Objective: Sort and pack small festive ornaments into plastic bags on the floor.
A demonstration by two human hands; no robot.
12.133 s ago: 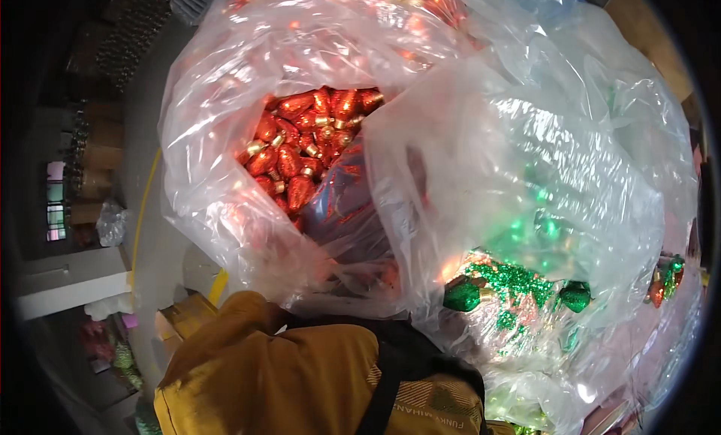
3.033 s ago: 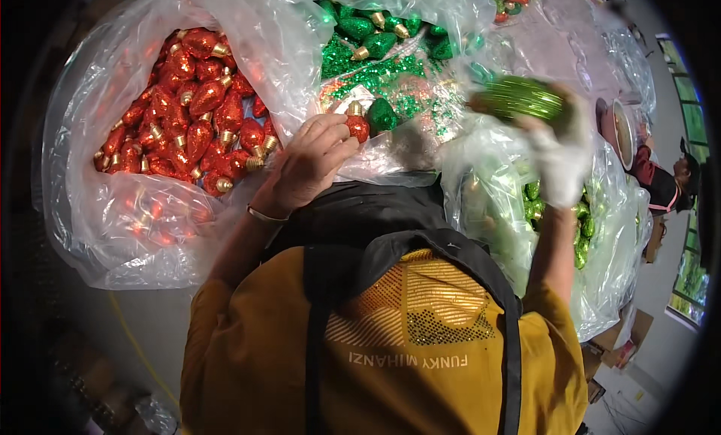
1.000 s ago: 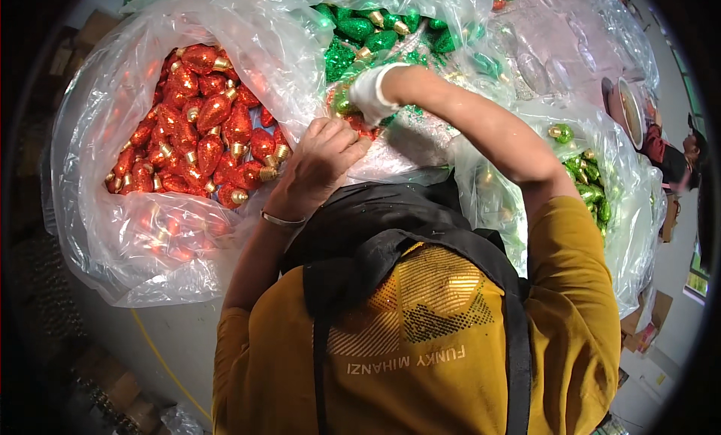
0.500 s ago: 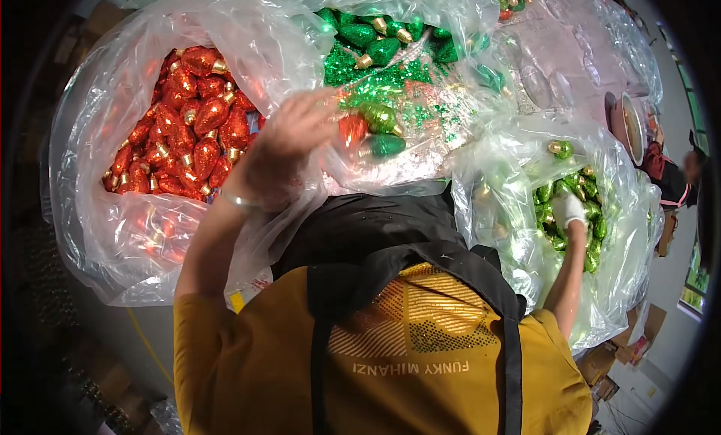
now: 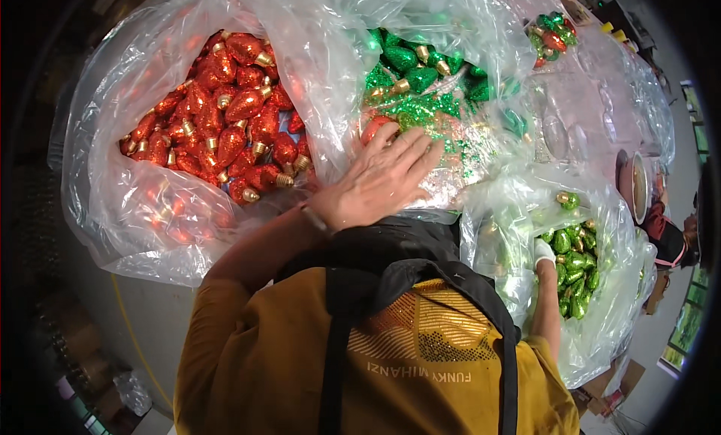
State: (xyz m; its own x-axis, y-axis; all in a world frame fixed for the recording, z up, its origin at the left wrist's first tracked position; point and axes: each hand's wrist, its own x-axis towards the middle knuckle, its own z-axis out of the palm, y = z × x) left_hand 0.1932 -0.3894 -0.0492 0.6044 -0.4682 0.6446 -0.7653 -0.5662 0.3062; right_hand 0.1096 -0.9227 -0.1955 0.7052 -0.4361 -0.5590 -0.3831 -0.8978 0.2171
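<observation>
Head view: left hand (image 5: 381, 177) was flat, fingers spread, partly covering single red bulb (image 5: 372, 127) near centre, contact unclear; right hand (image 5: 544, 252), white-covered, was at left edge of light green bulbs (image 5: 575, 261) in right plastic bag (image 5: 496, 262), grip couldn't be told; red bulb pile (image 5: 245, 105) sat in left plastic bag (image 5: 143, 202); dark green bulbs (image 5: 399, 57) lay far centre.

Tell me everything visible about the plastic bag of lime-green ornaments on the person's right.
The plastic bag looks clear to whitish, thin, glossy and heavily crinkled. Its mouth gapes open, showing a heap of glittery lime-green ornaments shaped like bulbs, some with gold caps. A single lime-green ornament lies apart on the plastic beyond the opening. The white-covered right hand is at the opening's left edge; whether it grips anything is unclear.
</observation>
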